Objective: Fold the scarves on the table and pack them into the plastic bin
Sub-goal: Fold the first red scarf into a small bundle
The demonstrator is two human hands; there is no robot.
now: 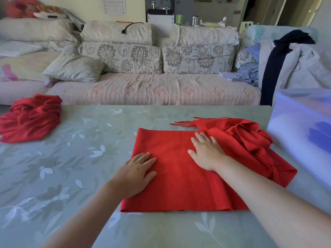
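Now flattening a half-folded red scarf [179,176].
Left hand [138,174] and right hand [206,151] press it with open fingers, gripping nothing; the bunched end probably needs folding next.

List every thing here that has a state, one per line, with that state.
Near scarf: partly folded flat, right end bunched, fringe out.
Far scarf: crumpled, unfolded, on the table at its left.
Plastic bin: at the table's right; lid cannot be told.
Left hand: flat, pressing the near scarf.
Right hand: flat, pressing the near scarf.
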